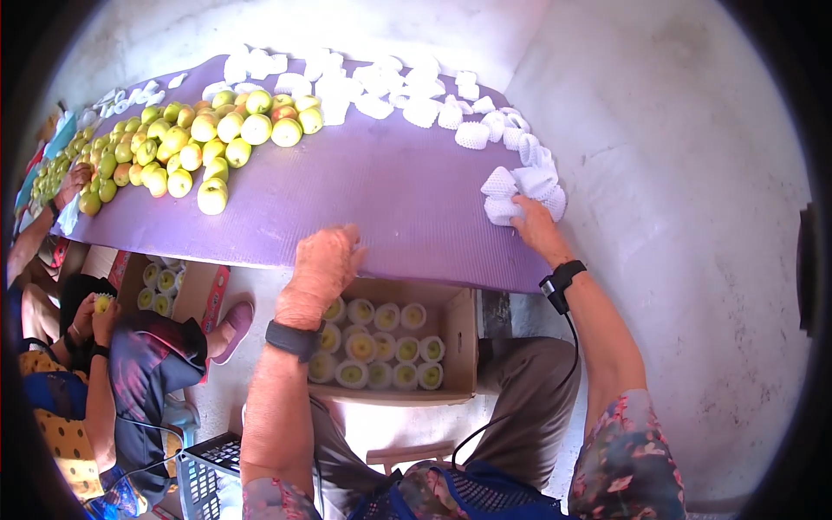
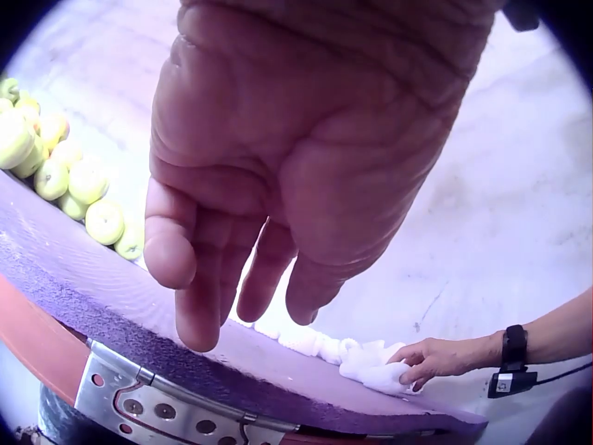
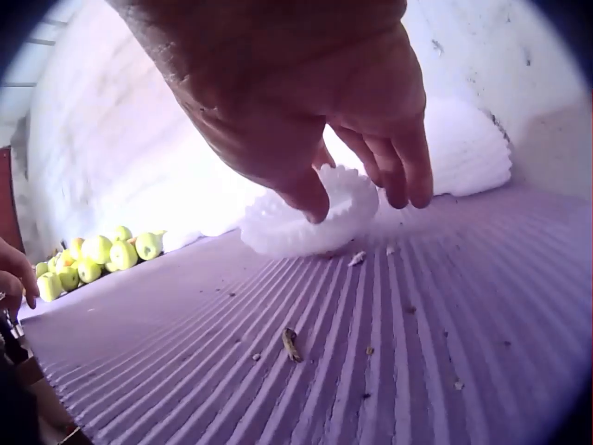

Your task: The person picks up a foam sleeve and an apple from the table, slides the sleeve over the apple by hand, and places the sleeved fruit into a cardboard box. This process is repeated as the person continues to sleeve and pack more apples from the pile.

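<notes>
My right hand [image 1: 539,230] is at the right end of the purple ribbed mat, pinching a white foam fruit net [image 3: 273,227] between thumb and fingers. More foam nets [image 1: 536,180] lie loosely piled right beside it. In the right wrist view the net's round opening faces up, with the thumb [image 3: 308,197] at its rim. My left hand [image 1: 325,260] is held above the front edge of the mat [image 1: 390,208], holding nothing. Its fingers [image 2: 196,320] hang loosely bent in the left wrist view.
Green-yellow apples [image 1: 212,197] are heaped on the mat's left half, foam nets [image 1: 377,80] along its back. A cardboard box [image 1: 466,338] of net-wrapped apples sits below the front edge. On the left, another person's hands [image 1: 104,322] hold an apple. A wall [image 1: 659,217] borders the right.
</notes>
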A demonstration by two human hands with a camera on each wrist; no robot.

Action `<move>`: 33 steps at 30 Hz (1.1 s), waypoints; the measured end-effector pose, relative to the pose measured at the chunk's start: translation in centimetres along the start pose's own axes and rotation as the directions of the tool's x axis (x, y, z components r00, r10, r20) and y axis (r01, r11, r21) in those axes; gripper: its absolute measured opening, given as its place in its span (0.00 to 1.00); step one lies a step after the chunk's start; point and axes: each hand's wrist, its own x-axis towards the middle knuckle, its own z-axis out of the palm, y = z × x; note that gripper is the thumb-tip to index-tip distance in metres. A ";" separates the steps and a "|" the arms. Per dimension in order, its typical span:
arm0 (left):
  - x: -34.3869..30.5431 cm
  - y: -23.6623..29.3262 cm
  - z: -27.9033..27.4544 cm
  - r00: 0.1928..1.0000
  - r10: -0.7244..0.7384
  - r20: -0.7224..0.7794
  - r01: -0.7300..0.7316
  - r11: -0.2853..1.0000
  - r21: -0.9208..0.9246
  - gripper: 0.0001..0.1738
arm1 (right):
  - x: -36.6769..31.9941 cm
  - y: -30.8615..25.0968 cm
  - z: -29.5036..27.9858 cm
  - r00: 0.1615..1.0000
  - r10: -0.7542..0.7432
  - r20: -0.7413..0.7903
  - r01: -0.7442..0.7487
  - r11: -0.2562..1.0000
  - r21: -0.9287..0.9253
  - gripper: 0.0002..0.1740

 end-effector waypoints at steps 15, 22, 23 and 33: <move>1.6 1.6 -0.9 0.941 -0.336 0.034 0.195 0.459 -0.867 0.18 | -1.2 -19.9 -1.6 0.988 -0.038 0.152 -0.120 0.435 0.893 0.08; 1.9 1.5 -0.6 0.964 -0.251 0.089 0.143 0.205 -0.968 0.18 | -0.9 -20.0 1.7 0.979 -0.098 0.176 -0.163 0.135 0.977 0.04; 1.9 1.4 -0.5 0.963 -0.250 0.097 0.151 0.207 -0.967 0.18 | -0.9 -20.0 1.9 0.978 -0.094 0.186 -0.176 0.109 0.978 0.04; 2.1 3.0 -0.6 0.950 -0.309 0.041 0.095 0.161 -0.982 0.19 | -0.8 -20.8 3.8 0.962 -0.013 0.274 -0.272 -0.163 0.948 0.06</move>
